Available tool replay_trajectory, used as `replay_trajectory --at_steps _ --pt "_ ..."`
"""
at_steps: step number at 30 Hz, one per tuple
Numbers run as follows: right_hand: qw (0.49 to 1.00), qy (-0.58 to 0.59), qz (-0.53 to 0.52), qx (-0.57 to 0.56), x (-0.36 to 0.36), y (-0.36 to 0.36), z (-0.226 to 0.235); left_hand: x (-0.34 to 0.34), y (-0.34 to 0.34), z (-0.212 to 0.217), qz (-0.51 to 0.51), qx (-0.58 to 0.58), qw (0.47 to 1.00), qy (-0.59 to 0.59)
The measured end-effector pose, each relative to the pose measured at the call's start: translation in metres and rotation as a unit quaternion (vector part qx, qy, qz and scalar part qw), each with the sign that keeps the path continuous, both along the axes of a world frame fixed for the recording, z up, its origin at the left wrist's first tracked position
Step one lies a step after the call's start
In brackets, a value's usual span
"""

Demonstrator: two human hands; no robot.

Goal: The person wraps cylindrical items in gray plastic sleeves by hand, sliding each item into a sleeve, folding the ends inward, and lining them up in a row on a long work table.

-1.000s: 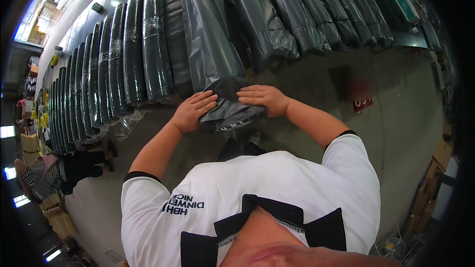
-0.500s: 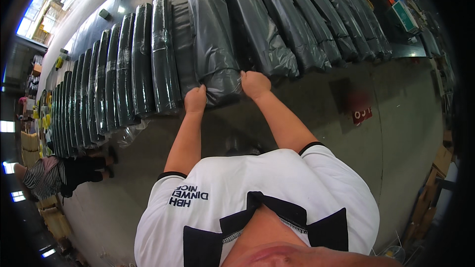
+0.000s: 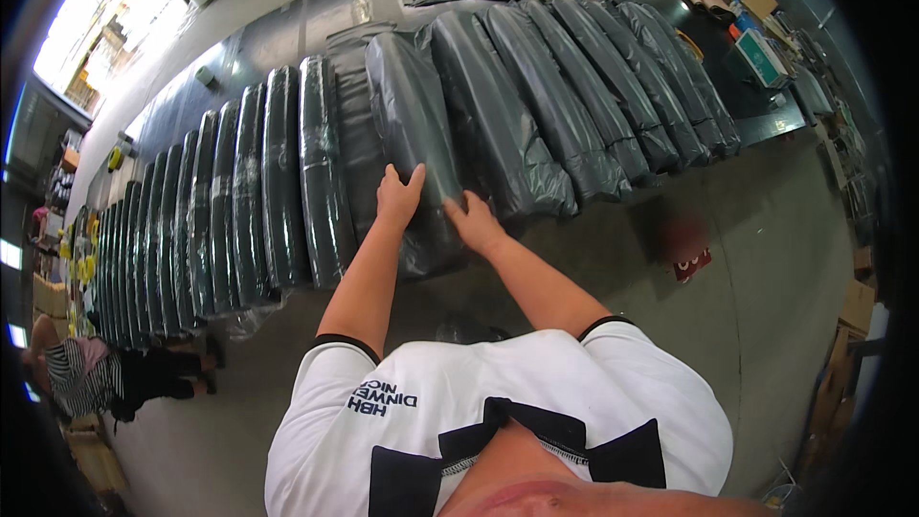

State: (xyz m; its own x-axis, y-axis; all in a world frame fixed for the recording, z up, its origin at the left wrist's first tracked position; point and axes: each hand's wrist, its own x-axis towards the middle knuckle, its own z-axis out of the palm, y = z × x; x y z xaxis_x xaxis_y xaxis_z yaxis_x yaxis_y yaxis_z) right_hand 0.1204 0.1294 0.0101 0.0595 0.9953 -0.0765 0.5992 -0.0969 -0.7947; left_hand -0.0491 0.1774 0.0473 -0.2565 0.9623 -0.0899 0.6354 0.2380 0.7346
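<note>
left hand point(image 3: 396, 197) flat on grey bagged roll point(image 3: 414, 124) | right hand point(image 3: 476, 223) beside, touching it

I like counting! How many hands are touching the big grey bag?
2. The left hand lies flat on the grey plastic-wrapped bundle, towards its left side. The right hand rests beside it on the bundle's near end. No other hands show there.

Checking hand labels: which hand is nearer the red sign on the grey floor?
Right. The right hand rests on the grey plastic-wrapped roll, on the side toward the red sign; the left hand lies farther away.
</note>
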Motion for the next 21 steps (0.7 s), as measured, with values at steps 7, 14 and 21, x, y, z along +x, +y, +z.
replay_trajectory --at_steps 7,14,21 --pt "0.994 0.051 0.086 -0.045 0.014 0.007 0.057 0.03 0.046 0.015 0.022 -0.05 0.997 -0.059" --pt "0.978 -0.189 0.08 0.042 0.044 0.008 0.082 0.075 0.06 -0.003 0.051 -0.077 0.993 -0.075" --pt "0.925 -0.323 0.002 0.202 0.107 0.023 0.061 0.104 0.087 -0.012 -0.01 0.016 0.998 -0.053"
